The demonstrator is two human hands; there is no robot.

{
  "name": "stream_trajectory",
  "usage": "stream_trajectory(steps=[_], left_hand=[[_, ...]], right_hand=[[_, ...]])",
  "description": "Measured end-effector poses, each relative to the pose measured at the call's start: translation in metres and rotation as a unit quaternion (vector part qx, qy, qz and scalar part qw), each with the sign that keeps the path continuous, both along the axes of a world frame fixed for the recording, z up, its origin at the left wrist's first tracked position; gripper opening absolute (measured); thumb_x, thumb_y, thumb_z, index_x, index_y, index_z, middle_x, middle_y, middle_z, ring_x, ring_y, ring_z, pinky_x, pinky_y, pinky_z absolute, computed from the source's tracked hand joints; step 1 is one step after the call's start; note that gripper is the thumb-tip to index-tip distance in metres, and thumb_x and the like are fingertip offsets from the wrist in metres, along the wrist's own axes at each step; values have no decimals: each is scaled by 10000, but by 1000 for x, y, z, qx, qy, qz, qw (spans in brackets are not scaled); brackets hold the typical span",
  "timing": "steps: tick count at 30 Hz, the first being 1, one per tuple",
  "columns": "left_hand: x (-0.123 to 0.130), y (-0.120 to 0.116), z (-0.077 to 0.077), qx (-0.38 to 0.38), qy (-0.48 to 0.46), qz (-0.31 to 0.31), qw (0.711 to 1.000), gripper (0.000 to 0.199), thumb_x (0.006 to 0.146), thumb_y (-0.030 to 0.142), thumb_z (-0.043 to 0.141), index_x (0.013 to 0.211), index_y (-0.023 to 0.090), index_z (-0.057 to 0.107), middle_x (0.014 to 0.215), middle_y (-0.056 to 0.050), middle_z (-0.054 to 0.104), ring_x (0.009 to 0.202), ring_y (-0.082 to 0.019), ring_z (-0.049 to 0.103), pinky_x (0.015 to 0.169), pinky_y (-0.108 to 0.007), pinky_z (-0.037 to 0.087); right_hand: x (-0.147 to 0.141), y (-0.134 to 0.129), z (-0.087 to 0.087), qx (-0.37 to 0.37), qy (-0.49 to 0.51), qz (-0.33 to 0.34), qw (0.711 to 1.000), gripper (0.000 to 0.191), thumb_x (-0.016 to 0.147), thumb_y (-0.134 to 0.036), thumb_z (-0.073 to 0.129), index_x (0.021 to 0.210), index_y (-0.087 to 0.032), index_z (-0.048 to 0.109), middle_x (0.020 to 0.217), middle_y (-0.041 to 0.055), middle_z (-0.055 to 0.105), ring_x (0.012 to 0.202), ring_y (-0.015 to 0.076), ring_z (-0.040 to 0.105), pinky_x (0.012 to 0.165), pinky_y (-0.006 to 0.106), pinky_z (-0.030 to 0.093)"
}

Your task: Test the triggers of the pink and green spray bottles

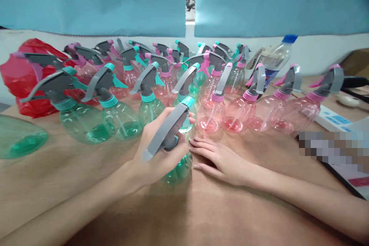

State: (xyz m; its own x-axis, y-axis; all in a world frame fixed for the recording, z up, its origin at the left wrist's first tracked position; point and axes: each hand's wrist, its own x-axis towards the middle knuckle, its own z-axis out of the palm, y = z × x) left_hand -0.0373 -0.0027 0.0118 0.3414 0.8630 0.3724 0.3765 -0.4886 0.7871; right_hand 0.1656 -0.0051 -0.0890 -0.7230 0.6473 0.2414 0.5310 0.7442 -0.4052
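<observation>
Green spray bottle (178, 167): one, head view; on the desk (230, 215) at centre front, within the left hand's grasp.
Long axis: roughly upright; nozzle directed away from the person, lever sloping back over the left hand.
Nearer hand: left, already in contact; bottle lies just left of the right fingertips.
Left hand (161, 167): fingers wrapped about the neck, below the spray head (168, 128).
Right hand (221, 157): palm down on the desk, fingers extended and slightly parted, nothing held; fingertip contact with the bottle cannot be told.
Finish: clear green body, darker at base; grey head, turquoise nozzle; collar mostly hidden.
Green bottles, left (122, 119): turquoise collars, grey heads, standing beyond the left hand.
Pink bottles, right (236, 113): pink collars, standing beyond the right hand.
Red bag (31, 100): far left, glossy.
</observation>
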Motion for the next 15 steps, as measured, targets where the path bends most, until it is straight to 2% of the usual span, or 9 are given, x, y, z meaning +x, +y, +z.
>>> stream_trajectory(steps=[4, 9, 13, 15], left_hand=[[-1, 0, -1, 19, 3, -5, 1000, 154, 737, 138, 486, 860, 224, 455, 616, 92, 310, 466, -99, 283, 466, -251, 289], [-2, -1, -2, 53, -10, -1, 999, 151, 738, 118, 485, 852, 215, 478, 709, 50, 459, 537, -106, 398, 555, -260, 379], [-3, 1, -3, 43, 0, -8, 999, 137, 750, 137, 477, 854, 226, 476, 619, 84, 347, 471, -98, 292, 483, -248, 323], [-3, 1, -2, 48, 35, -2, 998, 132, 773, 168, 458, 888, 230, 473, 585, 94, 288, 444, -101, 246, 435, -240, 288]], right_hand=[[0, 0, 0, 2, 2, 0, 1000, 491, 981, -403, 463, 1353, -87, 512, 1420, 164, 516, 1359, 261, 427, 1127, 462, 370], [0, -1, 1, 3, 7, -3, 1000, 485, 975, -405, 475, 1347, -96, 517, 1407, 159, 531, 1360, 262, 426, 1124, 460, 376], [0, -1, 1, 6, 11, -5, 1000, 478, 972, -402, 480, 1342, -101, 522, 1404, 168, 531, 1356, 273, 430, 1109, 469, 395], [0, -1, 0, 6, 10, -4, 1000, 484, 973, -406, 477, 1343, -96, 521, 1405, 172, 529, 1355, 275, 432, 1112, 468, 391]])
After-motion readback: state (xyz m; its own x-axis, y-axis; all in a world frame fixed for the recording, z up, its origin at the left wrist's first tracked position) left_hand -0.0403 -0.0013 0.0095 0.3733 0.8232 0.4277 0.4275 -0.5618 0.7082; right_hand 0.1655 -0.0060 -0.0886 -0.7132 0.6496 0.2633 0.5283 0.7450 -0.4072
